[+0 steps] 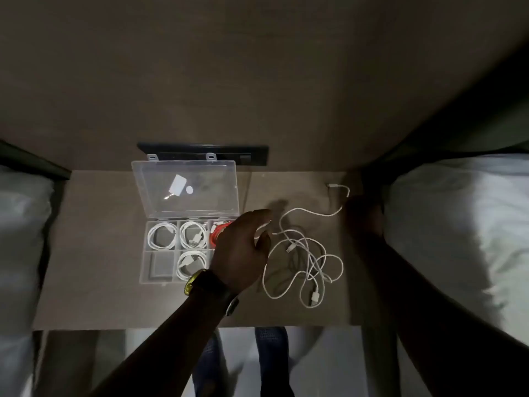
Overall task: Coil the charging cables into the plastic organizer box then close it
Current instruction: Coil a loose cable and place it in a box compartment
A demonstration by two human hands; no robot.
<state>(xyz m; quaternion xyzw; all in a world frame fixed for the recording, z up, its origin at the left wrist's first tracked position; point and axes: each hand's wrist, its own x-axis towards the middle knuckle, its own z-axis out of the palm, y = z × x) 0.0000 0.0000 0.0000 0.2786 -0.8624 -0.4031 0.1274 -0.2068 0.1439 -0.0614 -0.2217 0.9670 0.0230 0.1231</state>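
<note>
The left hand [243, 247], fingers loosely spread and gripping nothing, hovers between the open organizer box [160, 247] and the tangled white charging cable [303, 253] just beside it.

Both forearms are bare, with no sleeves in view. The left hand [243, 247] has a watch [200, 282] at the wrist, with a dark strap and a yellow-edged case. The right hand [365, 213] is blurred and dim; blue jeans [270, 356] show below the table edge.
</note>
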